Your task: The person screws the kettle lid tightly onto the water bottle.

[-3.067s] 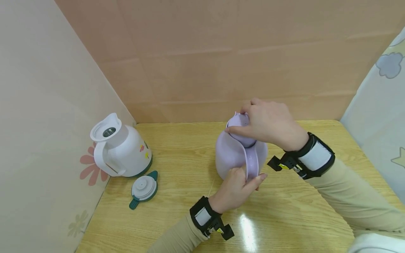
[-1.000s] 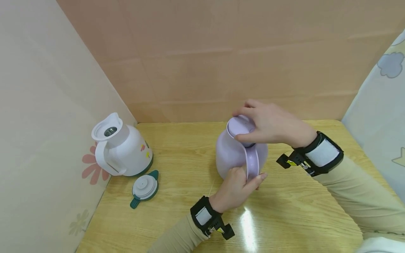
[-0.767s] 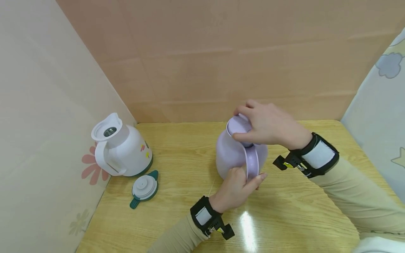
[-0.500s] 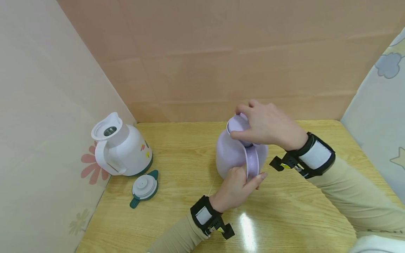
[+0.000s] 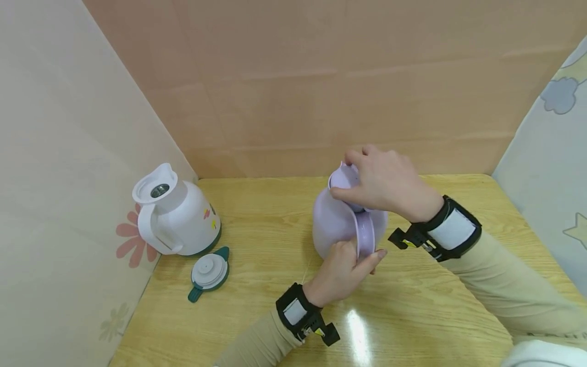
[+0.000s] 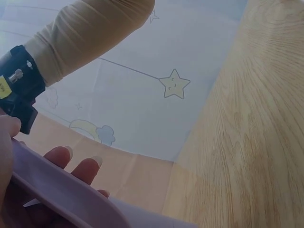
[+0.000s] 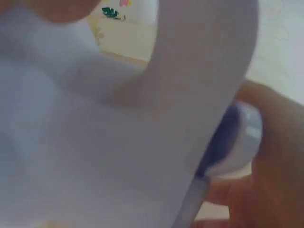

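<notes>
Compared with half a second ago, the right hand (image 5: 387, 183) has shifted only a touch on top of the lilac jug (image 5: 337, 224): its thumb sits a little lower on the near edge of the lid (image 5: 341, 179) and the wrist band has slid slightly toward the jug. Everything else stays put.

That right hand curls over the lid, fingertips on the far rim by the spout, thumb pressed against the near side, so it grips the lid from above. From the right wrist view, the lilac body fills nearly the whole picture, blurred, with the lid's edge (image 7: 240, 142) showing beside the fingers.

Down at the front, the left hand (image 5: 341, 272) wraps around the jug's handle (image 5: 365, 237), thumb on one side and fingers on the other. In the left wrist view the handle (image 6: 61, 190) runs as a lilac band across the lower corner, with fingertips (image 6: 59, 156) peeking over it.

The jug stands upright on the wooden bench (image 5: 275, 244), about mid-bench, toward the back wall. Well apart to the left, by the side wall, stands a white jug (image 5: 176, 216) with its mouth uncovered, and just in front of it lies a white-and-green lid (image 5: 209, 272), flat on the bench.
</notes>
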